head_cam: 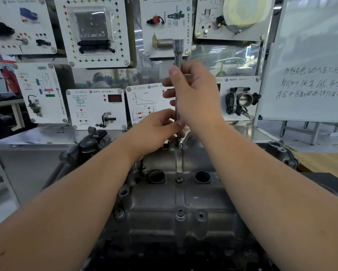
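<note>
Head view: the socket wrench (178,55) is standing pretty much upright over the far end of the valve cover (160,204). Its lower tip is sitting on a bolt (178,145) there.
Right hand: the right hand (195,94) is wrapping round the middle of the shaft. Its fingers (167,93) are curling tight on the metal and the thumb is pointing up along it.
Left hand: the left hand (154,132) is pinching the same shaft lower down, just above the bolt, with its fingertips closing on it.
Valve cover: it's lying lengthwise in front of the person, looking grey and grimy. Two plug holes (157,177) are sitting side by side, and a second bolt (179,180) is sitting between them on the centre rib. A third bolt (180,214) is sitting nearer the camera on the same rib.
Desk: a steel desk (37,136) is running across behind the engine, carrying the display boards.
Boards: white training panels (95,108) are standing in rows, and one on the right is showing a throttle body (242,100).
Far right: a whiteboard (311,55) with handwriting is leaning in.
</note>
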`<state>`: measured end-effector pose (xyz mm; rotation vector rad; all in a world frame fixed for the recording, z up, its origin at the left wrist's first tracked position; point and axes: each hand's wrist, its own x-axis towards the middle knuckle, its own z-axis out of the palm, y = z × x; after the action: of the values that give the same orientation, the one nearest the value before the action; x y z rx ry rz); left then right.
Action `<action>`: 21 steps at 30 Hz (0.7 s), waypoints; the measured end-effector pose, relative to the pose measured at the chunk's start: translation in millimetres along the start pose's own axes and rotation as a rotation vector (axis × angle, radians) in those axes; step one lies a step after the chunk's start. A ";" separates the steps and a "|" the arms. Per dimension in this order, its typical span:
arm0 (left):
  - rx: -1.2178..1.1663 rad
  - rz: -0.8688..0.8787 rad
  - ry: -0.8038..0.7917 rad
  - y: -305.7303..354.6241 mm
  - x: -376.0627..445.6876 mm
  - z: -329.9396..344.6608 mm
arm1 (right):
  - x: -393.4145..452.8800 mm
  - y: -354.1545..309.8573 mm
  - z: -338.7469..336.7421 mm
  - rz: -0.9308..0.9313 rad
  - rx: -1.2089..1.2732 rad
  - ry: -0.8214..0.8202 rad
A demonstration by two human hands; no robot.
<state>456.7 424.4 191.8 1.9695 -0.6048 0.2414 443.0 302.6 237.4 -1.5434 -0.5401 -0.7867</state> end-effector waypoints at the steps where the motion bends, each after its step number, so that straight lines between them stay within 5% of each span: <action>1: -0.006 0.008 -0.012 -0.7 0.1 0.0 | 0.1 -0.1 0.4 0.000 -0.011 -0.004; 21: 0.040 0.002 -0.010 -0.4 -0.9 -1.2 | 2.0 1.5 1.4 0.041 0.040 0.006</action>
<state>456.2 425.8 191.7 2.0098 -0.6122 0.2465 445.7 303.5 237.8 -1.5104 -0.5155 -0.7453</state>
